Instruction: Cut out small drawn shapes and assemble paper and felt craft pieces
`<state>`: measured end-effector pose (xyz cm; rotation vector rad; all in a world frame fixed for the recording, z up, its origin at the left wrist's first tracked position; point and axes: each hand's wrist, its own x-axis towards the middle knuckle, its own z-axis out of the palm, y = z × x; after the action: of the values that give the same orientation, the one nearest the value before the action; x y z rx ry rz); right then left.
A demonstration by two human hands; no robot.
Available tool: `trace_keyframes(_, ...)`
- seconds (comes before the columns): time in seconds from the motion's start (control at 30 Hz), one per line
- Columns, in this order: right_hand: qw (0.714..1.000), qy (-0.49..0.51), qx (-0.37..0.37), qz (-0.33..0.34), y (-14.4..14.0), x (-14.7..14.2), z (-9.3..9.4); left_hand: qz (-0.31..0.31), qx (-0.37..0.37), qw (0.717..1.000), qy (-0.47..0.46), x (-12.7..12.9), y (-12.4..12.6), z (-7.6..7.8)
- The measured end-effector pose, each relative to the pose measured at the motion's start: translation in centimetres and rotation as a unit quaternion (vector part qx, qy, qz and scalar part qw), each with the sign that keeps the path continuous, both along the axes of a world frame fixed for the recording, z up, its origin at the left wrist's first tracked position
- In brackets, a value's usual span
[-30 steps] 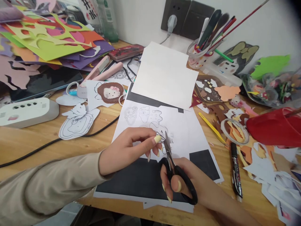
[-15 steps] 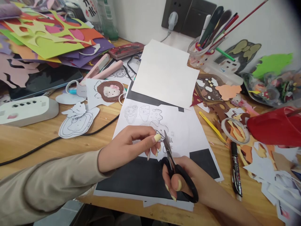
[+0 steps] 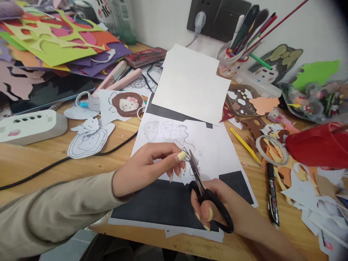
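Observation:
My left hand (image 3: 148, 167) pinches a small printed paper cutout (image 3: 187, 152) between thumb and fingertips, above a white sheet with line drawings (image 3: 214, 148). My right hand (image 3: 217, 208) grips black-handled scissors (image 3: 202, 190); the blades point up and away, with their tips at the cutout's edge. Both hands hover over the sheet, which lies on a black-and-white printed page (image 3: 160, 203) near the front edge of the wooden desk (image 3: 32, 159).
A blank white sheet (image 3: 190, 83) lies behind. Left: a Hello Kitty cutout (image 3: 126, 103), a paper outline (image 3: 87, 139), a white device (image 3: 29, 125), a black cable (image 3: 54, 165), coloured paper stacks (image 3: 54, 43). Right: a black marker (image 3: 272, 194), tape ring (image 3: 272, 148), red container (image 3: 318, 146), pen cup (image 3: 233, 58), scraps.
Both hands have shifted slightly; the scissors and right hand slid a little to the right and down while the left hand keeps pinching the cutout.

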<state>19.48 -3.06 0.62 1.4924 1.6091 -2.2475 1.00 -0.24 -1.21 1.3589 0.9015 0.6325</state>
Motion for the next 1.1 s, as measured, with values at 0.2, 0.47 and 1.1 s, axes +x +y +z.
trace_keyframes(0.2,1.0,0.014,-0.015,-0.014,0.0,-0.2,0.0,0.015,0.022,1.0,0.005,0.2,0.0,-0.1)
trace_keyframes(0.47,1.0,0.02,-0.007,0.008,0.2,0.2,-0.7,-0.002,0.069,0.996,0.051,-0.1,0.1,0.0)
trace_keyframes(1.1,0.998,0.041,-0.051,-0.024,0.1,0.3,-0.6,-0.018,0.044,0.998,0.048,0.0,0.0,-0.1)
